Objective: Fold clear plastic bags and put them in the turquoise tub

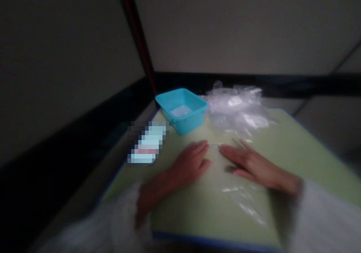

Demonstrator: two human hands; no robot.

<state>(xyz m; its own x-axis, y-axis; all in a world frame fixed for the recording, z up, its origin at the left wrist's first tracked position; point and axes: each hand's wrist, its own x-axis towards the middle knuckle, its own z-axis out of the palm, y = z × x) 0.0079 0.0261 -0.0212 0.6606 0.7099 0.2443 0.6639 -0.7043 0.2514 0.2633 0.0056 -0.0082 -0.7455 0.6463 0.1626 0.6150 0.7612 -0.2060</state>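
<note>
A clear plastic bag (239, 198) lies flat on the yellow-green table (180, 211), between and below my hands. My left hand (191, 162) rests palm down near the bag's upper left corner, its fingers stretched out and the thumb apart. On the right, my right hand (246, 162) lies over the bag's upper right part with its fingers extended and the thumb apart. Neither hand holds anything that I can see. The bag's outline is faint and partly hidden under the hands.
A turquoise basket (190, 123) with something whitish inside stands at the back left. To its right is a heap of clear plastic bags (238, 108). A blurred-out phone-like object (149, 144) lies at the left edge. Walls rise behind the table.
</note>
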